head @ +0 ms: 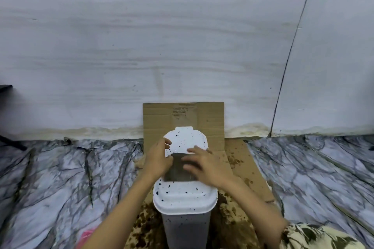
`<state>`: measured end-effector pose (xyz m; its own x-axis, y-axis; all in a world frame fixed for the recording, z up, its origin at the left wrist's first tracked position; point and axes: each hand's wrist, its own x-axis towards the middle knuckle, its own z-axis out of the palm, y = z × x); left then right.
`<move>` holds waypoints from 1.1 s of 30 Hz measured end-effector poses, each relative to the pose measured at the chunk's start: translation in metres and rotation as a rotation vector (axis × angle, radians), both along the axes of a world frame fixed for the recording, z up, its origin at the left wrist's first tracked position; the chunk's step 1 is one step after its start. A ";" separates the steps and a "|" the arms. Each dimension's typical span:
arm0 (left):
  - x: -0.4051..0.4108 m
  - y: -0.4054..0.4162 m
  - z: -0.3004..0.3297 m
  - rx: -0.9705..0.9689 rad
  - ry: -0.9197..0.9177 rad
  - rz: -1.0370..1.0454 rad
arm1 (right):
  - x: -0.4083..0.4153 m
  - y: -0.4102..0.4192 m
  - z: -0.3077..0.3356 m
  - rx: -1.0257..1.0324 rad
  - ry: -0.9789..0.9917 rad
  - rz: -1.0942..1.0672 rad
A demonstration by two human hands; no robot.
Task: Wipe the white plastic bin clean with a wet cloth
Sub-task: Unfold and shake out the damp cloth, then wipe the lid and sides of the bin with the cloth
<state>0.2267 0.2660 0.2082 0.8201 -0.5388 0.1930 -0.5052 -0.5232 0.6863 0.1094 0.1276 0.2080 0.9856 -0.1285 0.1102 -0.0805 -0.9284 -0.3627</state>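
Note:
The white plastic bin [185,206] stands upright on cardboard in the lower middle of the head view, its top and side speckled with dark spots. Its white flip lid [186,140] is raised behind. A dark grey wet cloth [178,168] lies over the bin's top opening. My left hand [158,157] grips the left edge of the lid and the cloth. My right hand [202,164] lies flat on the cloth with fingers spread, pressing it down.
A brown cardboard sheet [204,119] leans on the white wall [162,46] and runs under the bin, stained with brown splatter [234,160]. Marble-patterned floor [70,178] spreads on both sides. Something pink [87,236] lies at the lower left.

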 end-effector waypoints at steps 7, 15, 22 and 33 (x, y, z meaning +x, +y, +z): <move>-0.003 -0.006 -0.028 -0.163 -0.066 0.028 | 0.028 -0.024 -0.035 -0.087 0.165 0.088; -0.004 -0.019 -0.042 -0.172 -0.152 0.042 | 0.121 -0.078 -0.022 0.309 0.025 -0.143; -0.010 -0.013 -0.042 -0.103 -0.147 0.084 | 0.065 -0.065 -0.038 0.592 -0.075 -0.357; -0.013 -0.011 -0.040 -0.065 -0.155 0.088 | -0.040 0.005 -0.066 0.475 -0.159 -0.343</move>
<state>0.2139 0.2549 0.1686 0.8212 -0.4484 0.3530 -0.5619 -0.5274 0.6373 0.0697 0.1325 0.1424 0.8557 -0.5067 0.1053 -0.2573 -0.5931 -0.7629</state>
